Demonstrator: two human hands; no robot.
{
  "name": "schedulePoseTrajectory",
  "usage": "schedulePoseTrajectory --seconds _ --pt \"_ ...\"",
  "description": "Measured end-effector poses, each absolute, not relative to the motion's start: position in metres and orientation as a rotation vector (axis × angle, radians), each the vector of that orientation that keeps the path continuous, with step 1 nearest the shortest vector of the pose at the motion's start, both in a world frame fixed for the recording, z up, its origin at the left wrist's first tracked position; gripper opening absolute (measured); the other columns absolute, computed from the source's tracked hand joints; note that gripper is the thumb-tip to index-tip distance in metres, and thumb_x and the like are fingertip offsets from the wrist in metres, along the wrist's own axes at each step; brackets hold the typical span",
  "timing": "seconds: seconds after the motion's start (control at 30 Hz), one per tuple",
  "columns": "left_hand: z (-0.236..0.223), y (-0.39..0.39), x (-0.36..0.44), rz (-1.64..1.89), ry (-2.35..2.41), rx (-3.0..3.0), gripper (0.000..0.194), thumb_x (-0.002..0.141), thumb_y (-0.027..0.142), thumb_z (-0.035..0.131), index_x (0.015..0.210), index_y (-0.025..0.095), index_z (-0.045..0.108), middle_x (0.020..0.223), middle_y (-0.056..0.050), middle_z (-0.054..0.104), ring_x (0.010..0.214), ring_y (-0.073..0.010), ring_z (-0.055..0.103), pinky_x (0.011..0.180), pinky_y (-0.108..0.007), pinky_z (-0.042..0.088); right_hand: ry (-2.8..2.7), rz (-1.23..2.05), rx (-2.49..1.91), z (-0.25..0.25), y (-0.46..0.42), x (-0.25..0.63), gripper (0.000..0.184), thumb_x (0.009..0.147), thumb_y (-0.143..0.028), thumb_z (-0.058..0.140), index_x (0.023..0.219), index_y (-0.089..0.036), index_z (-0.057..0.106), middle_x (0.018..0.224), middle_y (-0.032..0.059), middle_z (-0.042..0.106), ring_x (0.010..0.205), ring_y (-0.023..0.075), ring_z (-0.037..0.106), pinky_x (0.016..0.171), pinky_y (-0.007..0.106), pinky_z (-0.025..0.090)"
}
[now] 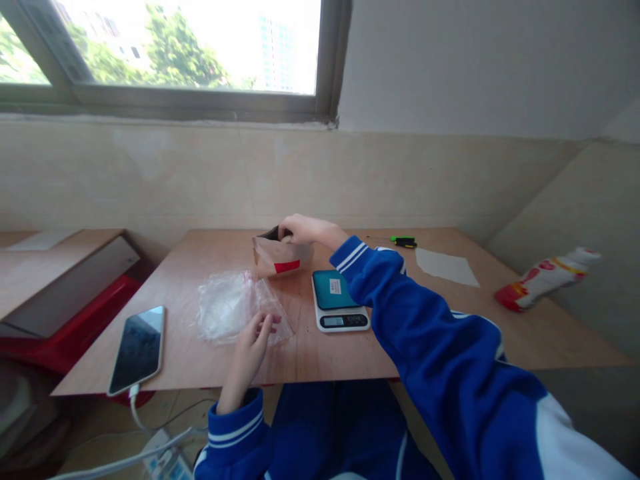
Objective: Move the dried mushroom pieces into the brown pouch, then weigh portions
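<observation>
My right hand (299, 229) reaches over the mouth of a brown paper bag (270, 253) with a red label. Its fingertips dip into the opening, so what they touch is hidden. My left hand (257, 333) hovers at or just above clear zip-lock plastic bags (225, 307), its fingers loosely bent and apart, with nothing visible in them; whether it touches the plastic I cannot tell. Between the paper bag and my right sleeve lies a white digital kitchen scale (343, 322) with a teal platform. Nothing rests on the visible part of the platform except a small white sticker.
A phone (137, 350) with a white charging cable lies at the table's left. Toward the back right are green-and-black screwdrivers (404, 241) and a sheet of white paper (447, 267). A red-and-white bottle (545, 279) stands at the right. A power strip (165, 457) sits below the table.
</observation>
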State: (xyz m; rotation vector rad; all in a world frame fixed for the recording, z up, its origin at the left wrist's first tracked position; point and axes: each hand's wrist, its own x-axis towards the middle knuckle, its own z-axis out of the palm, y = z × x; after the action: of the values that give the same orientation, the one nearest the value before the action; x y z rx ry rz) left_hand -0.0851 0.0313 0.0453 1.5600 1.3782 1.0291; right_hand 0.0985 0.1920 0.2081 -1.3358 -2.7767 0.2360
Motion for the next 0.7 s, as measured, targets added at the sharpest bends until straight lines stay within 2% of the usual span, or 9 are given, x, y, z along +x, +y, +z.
schedulePoseTrajectory --seconds 0.17,0.27,0.37,0.43,0.57,0.7 --pt "0.040 0.034 -0.086 1.038 1.375 1.547 0.042 0.085 0.055 0.043 0.086 0.019 0.064 0.087 -0.008 0.070 0.079 -0.0235 0.066 0.075 -0.039 0.049 -2.598 0.197 -1.186 0.220 0.185 0.102 0.021 0.082 -0.016 0.060 0.098 -0.009 0.071 0.085 0.0060 0.071 0.070 0.0117 0.056 0.060 0.022 0.036" --pt "0.038 0.035 -0.087 1.030 1.371 1.538 0.042 0.086 0.055 0.044 0.087 0.019 0.064 0.090 -0.009 0.070 0.080 -0.0233 0.066 0.076 -0.039 0.049 -2.414 0.234 -1.093 0.231 0.174 0.110 0.029 0.081 -0.020 0.065 0.108 -0.009 0.066 0.081 0.0034 0.067 0.070 0.0116 0.056 0.065 0.022 0.040" --pt "0.036 0.037 -0.088 1.032 1.377 1.521 0.043 0.085 0.056 0.044 0.087 0.018 0.064 0.091 -0.009 0.070 0.081 -0.0234 0.066 0.077 -0.039 0.049 -2.140 0.399 -0.992 0.236 0.154 0.130 0.036 0.081 -0.028 0.067 0.112 -0.012 0.060 0.083 0.0022 0.066 0.075 0.0128 0.059 0.069 0.024 0.045" --pt "0.035 0.038 -0.088 1.036 1.386 1.506 0.043 0.085 0.057 0.045 0.087 0.018 0.064 0.091 -0.009 0.070 0.081 -0.0235 0.066 0.078 -0.039 0.049 -1.973 0.643 -0.930 0.232 0.139 0.150 0.037 0.082 -0.035 0.066 0.111 -0.015 0.057 0.087 0.0028 0.066 0.079 0.0136 0.061 0.069 0.025 0.048" --pt "0.033 0.041 -0.088 1.039 1.400 1.492 0.045 0.084 0.059 0.044 0.086 0.018 0.064 0.091 -0.009 0.070 0.080 -0.0236 0.065 0.077 -0.039 0.049 -1.845 1.174 -0.920 0.196 0.122 0.195 0.038 0.079 -0.042 0.070 0.104 -0.016 0.058 0.099 0.0056 0.068 0.086 0.0153 0.064 0.075 0.027 0.051" --pt "0.033 0.042 -0.087 1.029 1.412 1.489 0.047 0.082 0.061 0.045 0.085 0.018 0.064 0.090 -0.010 0.070 0.079 -0.0240 0.065 0.077 -0.040 0.049 -1.872 1.270 -1.164 0.135 0.129 0.220 0.038 0.072 -0.041 0.075 0.096 -0.015 0.060 0.091 0.0063 0.069 0.084 0.0170 0.065 0.075 0.029 0.051"
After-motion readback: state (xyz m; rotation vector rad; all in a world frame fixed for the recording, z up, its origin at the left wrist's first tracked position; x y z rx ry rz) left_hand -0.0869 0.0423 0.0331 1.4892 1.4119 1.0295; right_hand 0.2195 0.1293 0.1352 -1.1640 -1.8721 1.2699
